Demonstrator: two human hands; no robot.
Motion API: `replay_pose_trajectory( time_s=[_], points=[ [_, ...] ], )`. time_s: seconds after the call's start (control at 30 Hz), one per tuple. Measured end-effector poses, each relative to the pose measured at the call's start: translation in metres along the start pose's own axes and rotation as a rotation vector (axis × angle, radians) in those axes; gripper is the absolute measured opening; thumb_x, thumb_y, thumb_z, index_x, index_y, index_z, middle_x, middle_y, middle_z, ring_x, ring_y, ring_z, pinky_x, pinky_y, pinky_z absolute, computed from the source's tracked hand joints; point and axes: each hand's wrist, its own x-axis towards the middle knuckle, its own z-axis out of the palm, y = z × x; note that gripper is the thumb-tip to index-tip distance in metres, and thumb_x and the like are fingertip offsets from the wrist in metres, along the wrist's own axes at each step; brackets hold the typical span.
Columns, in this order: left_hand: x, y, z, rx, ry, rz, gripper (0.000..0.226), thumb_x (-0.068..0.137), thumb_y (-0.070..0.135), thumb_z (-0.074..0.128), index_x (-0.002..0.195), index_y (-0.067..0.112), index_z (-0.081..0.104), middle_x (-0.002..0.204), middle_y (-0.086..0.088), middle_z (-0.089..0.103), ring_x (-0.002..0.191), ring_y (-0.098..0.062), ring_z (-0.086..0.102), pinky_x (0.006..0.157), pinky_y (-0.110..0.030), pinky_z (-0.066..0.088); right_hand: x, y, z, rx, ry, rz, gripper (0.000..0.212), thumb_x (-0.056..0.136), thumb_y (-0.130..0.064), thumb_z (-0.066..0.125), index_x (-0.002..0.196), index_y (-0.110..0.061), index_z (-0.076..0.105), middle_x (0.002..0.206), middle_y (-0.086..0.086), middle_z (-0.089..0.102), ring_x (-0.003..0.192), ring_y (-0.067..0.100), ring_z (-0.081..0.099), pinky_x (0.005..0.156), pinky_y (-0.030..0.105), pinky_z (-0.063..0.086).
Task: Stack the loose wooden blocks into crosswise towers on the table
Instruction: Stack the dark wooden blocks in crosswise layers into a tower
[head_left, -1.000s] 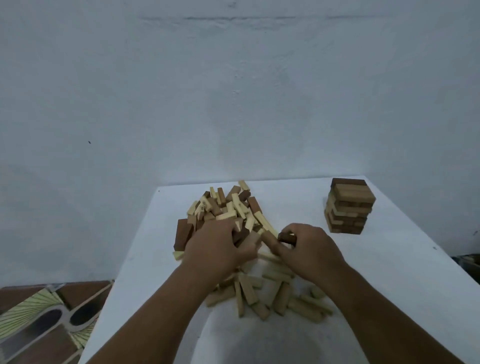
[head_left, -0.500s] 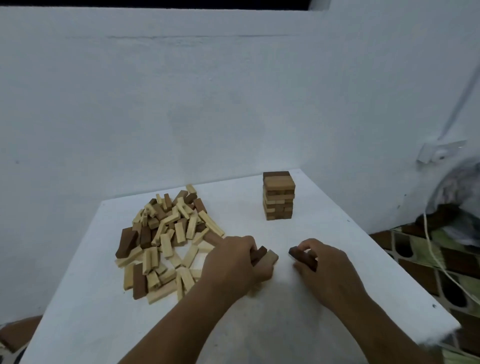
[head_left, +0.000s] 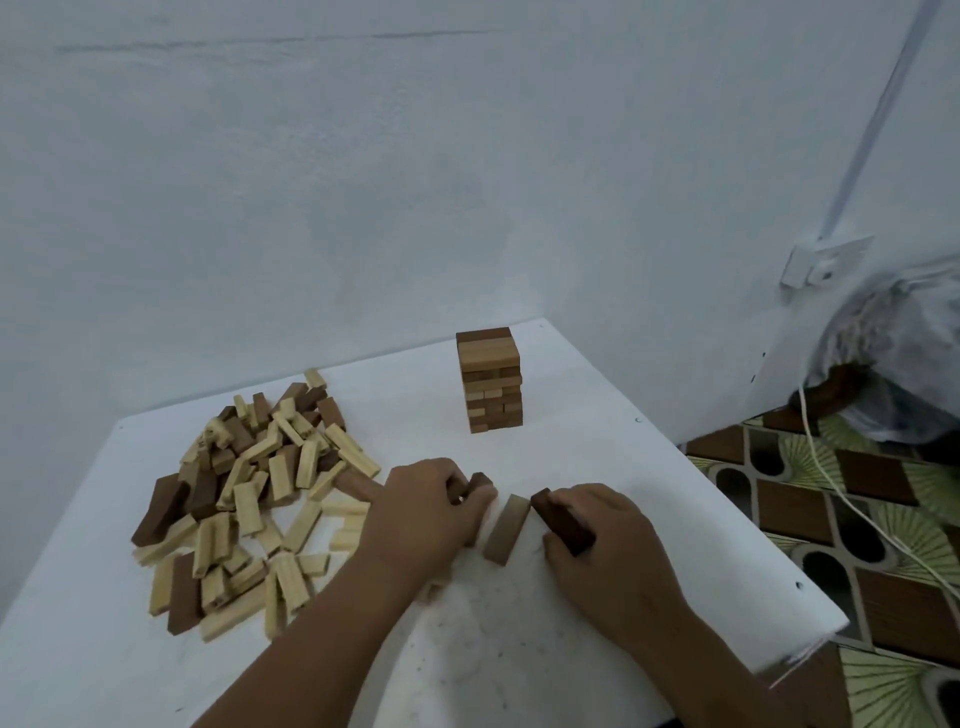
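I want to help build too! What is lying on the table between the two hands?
In the head view, one light wooden block lies flat between the left hand and the right hand, which grips a dark block.

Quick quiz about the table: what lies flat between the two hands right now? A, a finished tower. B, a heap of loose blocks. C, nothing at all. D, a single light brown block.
D: one light brown block lies flat on the table between the left hand and the right hand, each gripping a dark block.
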Motion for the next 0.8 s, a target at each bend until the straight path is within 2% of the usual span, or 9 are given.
replay_pose_trajectory(
  time_s=[0.07, 0.17, 0.27, 0.33, 0.4, 0.53, 0.6, 0.7, 0.8],
  points=[
    [0.004, -0.005, -0.008, 0.034, 0.011, -0.052, 0.044, 0.086, 0.059, 0.057, 0.062, 0.022, 0.057, 0.063, 0.007, 0.060, 0.064, -0.009, 0.057, 0.058, -0.028, 0.043, 0.000, 0.001, 0.001, -0.001, -0.001, -0.006, 0.043, 0.082, -0.040, 0.061, 0.122, -0.024, 0.064, 0.115, -0.012, 0.063, 0.102, 0.004, 0.050, 0.089, 0.006, 0.028],
    [0.010, -0.014, -0.020, 0.075, 0.017, -0.112, 0.039, 0.089, 0.061, 0.052, 0.082, 0.026, 0.065, 0.077, 0.009, 0.065, 0.073, -0.008, 0.059, 0.063, -0.027, 0.045, -0.001, 0.002, 0.001, 0.000, -0.004, -0.011, 0.047, 0.082, -0.042, 0.060, 0.126, -0.024, 0.062, 0.118, -0.013, 0.061, 0.105, 0.005, 0.049, 0.090, 0.009, 0.032],
    [0.015, -0.026, -0.035, 0.062, 0.041, -0.106, 0.029, 0.098, 0.037, 0.046, 0.108, 0.018, 0.064, 0.097, -0.002, 0.066, 0.086, -0.017, 0.059, 0.073, -0.032, 0.047, -0.001, 0.003, 0.002, 0.001, -0.008, -0.012, 0.051, 0.081, -0.045, 0.057, 0.127, -0.025, 0.061, 0.119, -0.013, 0.060, 0.105, 0.004, 0.049, 0.089, 0.010, 0.033],
    [0.013, -0.037, -0.040, 0.138, 0.024, -0.109, 0.032, 0.100, 0.023, 0.042, 0.127, 0.013, 0.057, 0.115, -0.010, 0.058, 0.098, -0.024, 0.056, 0.076, -0.033, 0.043, -0.001, 0.004, 0.002, 0.015, -0.004, -0.013, 0.050, 0.081, -0.043, 0.060, 0.127, -0.024, 0.062, 0.120, -0.013, 0.059, 0.106, 0.003, 0.049, 0.088, 0.008, 0.033],
    [0.010, -0.049, -0.040, 0.221, 0.009, -0.123, 0.037, 0.100, 0.018, 0.043, 0.136, 0.013, 0.052, 0.123, -0.013, 0.051, 0.106, -0.029, 0.053, 0.075, -0.032, 0.041, -0.001, 0.004, 0.001, 0.031, 0.002, -0.018, 0.048, 0.079, -0.039, 0.062, 0.125, -0.023, 0.063, 0.118, -0.013, 0.059, 0.106, 0.003, 0.050, 0.089, 0.008, 0.037],
    [-0.001, -0.059, -0.038, 0.419, -0.029, -0.045, 0.042, 0.095, 0.015, 0.047, 0.135, 0.024, 0.057, 0.118, -0.008, 0.048, 0.106, -0.026, 0.045, 0.082, -0.031, 0.041, -0.001, 0.001, -0.002, 0.075, 0.045, -0.036, 0.037, 0.075, -0.030, 0.064, 0.111, -0.021, 0.066, 0.110, -0.013, 0.056, 0.097, 0.001, 0.053, 0.077, -0.001, 0.039],
    [-0.005, -0.055, -0.037, 0.464, 0.004, -0.042, 0.042, 0.094, 0.019, 0.047, 0.133, 0.035, 0.056, 0.132, -0.005, 0.043, 0.118, -0.027, 0.037, 0.095, -0.038, 0.037, -0.002, 0.002, -0.002, 0.088, 0.064, -0.047, 0.033, 0.073, -0.029, 0.063, 0.105, -0.020, 0.067, 0.107, -0.011, 0.057, 0.095, -0.003, 0.053, 0.077, -0.003, 0.039],
    [-0.011, -0.040, -0.033, 0.356, 0.092, 0.007, 0.025, 0.095, 0.039, 0.049, 0.112, 0.042, 0.068, 0.141, 0.008, 0.041, 0.131, -0.020, 0.029, 0.105, -0.046, 0.024, -0.002, 0.003, -0.001, 0.099, 0.080, -0.055, 0.028, 0.075, -0.025, 0.068, 0.102, -0.021, 0.067, 0.104, -0.011, 0.057, 0.095, -0.004, 0.054, 0.079, -0.004, 0.039],
    [-0.013, -0.028, -0.023, 0.356, -0.012, -0.016, 0.041, 0.088, 0.067, 0.043, 0.102, 0.041, 0.072, 0.137, 0.019, 0.037, 0.132, -0.010, 0.023, 0.102, -0.041, 0.013, -0.002, 0.004, 0.002, 0.096, 0.086, -0.058, 0.025, 0.076, -0.023, 0.071, 0.100, -0.023, 0.066, 0.103, -0.012, 0.057, 0.095, -0.002, 0.055, 0.077, -0.001, 0.042]
  ],
)
